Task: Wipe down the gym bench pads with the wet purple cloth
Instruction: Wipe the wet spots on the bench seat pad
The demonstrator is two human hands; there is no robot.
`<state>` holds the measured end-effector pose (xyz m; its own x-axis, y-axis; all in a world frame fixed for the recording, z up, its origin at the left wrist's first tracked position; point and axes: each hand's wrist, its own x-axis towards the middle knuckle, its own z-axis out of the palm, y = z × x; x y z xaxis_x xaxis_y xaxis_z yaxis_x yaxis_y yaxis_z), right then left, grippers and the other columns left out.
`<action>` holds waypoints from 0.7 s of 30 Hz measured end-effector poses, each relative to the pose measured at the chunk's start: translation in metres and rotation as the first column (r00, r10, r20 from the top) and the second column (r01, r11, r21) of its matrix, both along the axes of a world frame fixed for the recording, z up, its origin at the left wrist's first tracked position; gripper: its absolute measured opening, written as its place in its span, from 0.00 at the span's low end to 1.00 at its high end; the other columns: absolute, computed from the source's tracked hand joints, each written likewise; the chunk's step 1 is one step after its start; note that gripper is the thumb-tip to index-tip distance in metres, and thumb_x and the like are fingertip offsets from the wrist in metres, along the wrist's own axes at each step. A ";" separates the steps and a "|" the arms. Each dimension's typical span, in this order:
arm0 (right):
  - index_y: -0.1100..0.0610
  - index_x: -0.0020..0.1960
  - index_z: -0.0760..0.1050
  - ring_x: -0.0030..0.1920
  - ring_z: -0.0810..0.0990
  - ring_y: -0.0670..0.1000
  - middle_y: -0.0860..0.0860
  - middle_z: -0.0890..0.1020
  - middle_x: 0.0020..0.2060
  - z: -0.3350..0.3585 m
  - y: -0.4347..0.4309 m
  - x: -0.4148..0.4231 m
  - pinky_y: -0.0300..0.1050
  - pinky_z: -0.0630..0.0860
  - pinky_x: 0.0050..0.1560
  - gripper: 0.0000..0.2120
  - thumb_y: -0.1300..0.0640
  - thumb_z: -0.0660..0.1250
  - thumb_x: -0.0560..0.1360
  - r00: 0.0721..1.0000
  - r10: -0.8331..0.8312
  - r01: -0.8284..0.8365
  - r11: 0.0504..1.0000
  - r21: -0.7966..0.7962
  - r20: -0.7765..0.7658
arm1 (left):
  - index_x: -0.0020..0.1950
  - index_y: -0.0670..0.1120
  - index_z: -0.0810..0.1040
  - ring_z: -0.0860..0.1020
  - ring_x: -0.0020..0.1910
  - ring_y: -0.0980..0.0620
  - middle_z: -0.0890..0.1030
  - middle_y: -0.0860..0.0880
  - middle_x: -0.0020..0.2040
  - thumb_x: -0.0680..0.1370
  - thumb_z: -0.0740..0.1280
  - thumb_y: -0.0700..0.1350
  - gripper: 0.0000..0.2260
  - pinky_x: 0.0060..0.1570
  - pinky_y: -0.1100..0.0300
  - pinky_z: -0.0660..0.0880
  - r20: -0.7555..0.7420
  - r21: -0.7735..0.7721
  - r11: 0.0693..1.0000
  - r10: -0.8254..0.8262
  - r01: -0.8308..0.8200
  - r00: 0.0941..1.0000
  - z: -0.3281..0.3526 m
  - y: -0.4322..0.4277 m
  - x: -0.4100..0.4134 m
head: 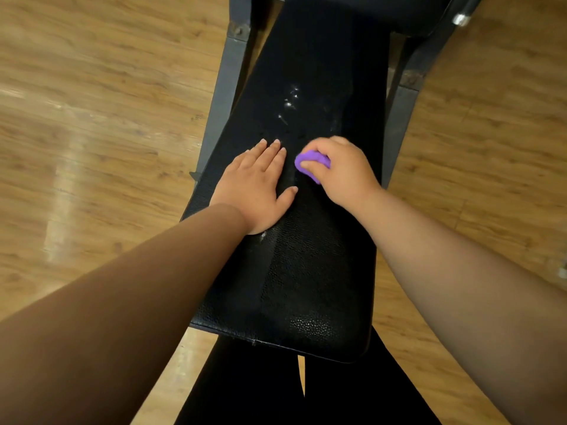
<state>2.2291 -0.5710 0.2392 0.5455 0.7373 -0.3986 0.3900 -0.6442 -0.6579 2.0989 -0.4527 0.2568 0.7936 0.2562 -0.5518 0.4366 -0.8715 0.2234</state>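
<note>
A: Wood-plank floor, black pad on a grey frame. What step do I log?

B: I call it mid-wipe. Right hand is curled round the bunched cloth and presses it on the pad about mid-length, right of centre. Left hand lies flat on the pad just beside the cloth, fingers straight, holding nothing.

A: Which way does the pad run?

B: Long axis goes straight away from the camera. The wide end is near the wearer's legs, and it narrows toward the far pad. The cloth is a wad, mostly hidden under fingers, so I can't give it an axis.

A: Next move?

B: My guess is a stroke along that axis, up to the wet glints ahead of the hands, then the far pad. It calls for steady downward pressure, with the left hand clear of the path.
</note>
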 end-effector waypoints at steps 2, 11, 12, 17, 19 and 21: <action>0.53 0.56 0.79 0.52 0.74 0.49 0.51 0.76 0.52 -0.004 0.011 0.003 0.38 0.67 0.49 0.09 0.55 0.66 0.78 1.000 0.008 -0.008 1.000 -0.024 -0.006 | 0.80 0.47 0.47 0.44 0.79 0.51 0.48 0.49 0.80 0.81 0.49 0.61 0.32 0.76 0.55 0.44 -0.001 0.002 1.000 0.003 -0.003 1.000 -0.001 0.000 0.000; 0.53 0.53 0.81 0.50 0.75 0.51 0.51 0.77 0.47 0.004 -0.017 -0.008 0.41 0.69 0.49 0.07 0.56 0.69 0.75 1.000 0.016 -0.016 0.999 0.041 -0.007 | 0.80 0.47 0.48 0.44 0.79 0.51 0.48 0.50 0.80 0.80 0.48 0.62 0.32 0.76 0.54 0.44 0.009 0.002 1.000 -0.002 0.002 1.000 -0.003 0.001 -0.001; 0.54 0.54 0.80 0.51 0.76 0.52 0.51 0.76 0.48 0.000 -0.004 -0.003 0.42 0.70 0.50 0.08 0.56 0.68 0.76 1.000 0.022 -0.022 0.999 0.025 0.000 | 0.80 0.47 0.47 0.44 0.79 0.51 0.48 0.50 0.80 0.81 0.48 0.61 0.32 0.76 0.54 0.44 0.011 0.002 1.000 0.000 0.000 1.000 -0.003 0.001 -0.001; 0.53 0.56 0.80 0.53 0.74 0.49 0.49 0.76 0.51 -0.002 0.001 0.000 0.36 0.66 0.52 0.08 0.55 0.67 0.77 1.000 -0.017 0.017 1.000 -0.018 -0.022 | 0.80 0.47 0.47 0.44 0.79 0.51 0.47 0.50 0.80 0.81 0.49 0.61 0.32 0.76 0.54 0.44 0.014 -0.006 1.000 0.004 -0.004 1.000 -0.003 0.001 -0.001; 0.53 0.53 0.81 0.49 0.74 0.47 0.49 0.77 0.48 0.008 -0.025 -0.010 0.31 0.66 0.48 0.07 0.56 0.68 0.76 0.999 -0.035 0.035 0.999 0.022 -0.006 | 0.80 0.47 0.48 0.44 0.79 0.51 0.48 0.50 0.80 0.81 0.49 0.61 0.32 0.76 0.54 0.44 0.017 -0.001 1.000 0.000 0.000 1.000 -0.003 0.002 -0.001; 0.54 0.52 0.81 0.47 0.73 0.46 0.48 0.77 0.46 0.013 -0.038 -0.015 0.29 0.65 0.46 0.07 0.57 0.69 0.75 0.999 -0.050 0.050 0.998 0.036 0.006 | 0.80 0.47 0.48 0.44 0.79 0.51 0.48 0.50 0.80 0.81 0.49 0.62 0.32 0.76 0.54 0.44 0.018 -0.001 1.000 0.000 0.000 1.000 -0.003 0.002 -0.001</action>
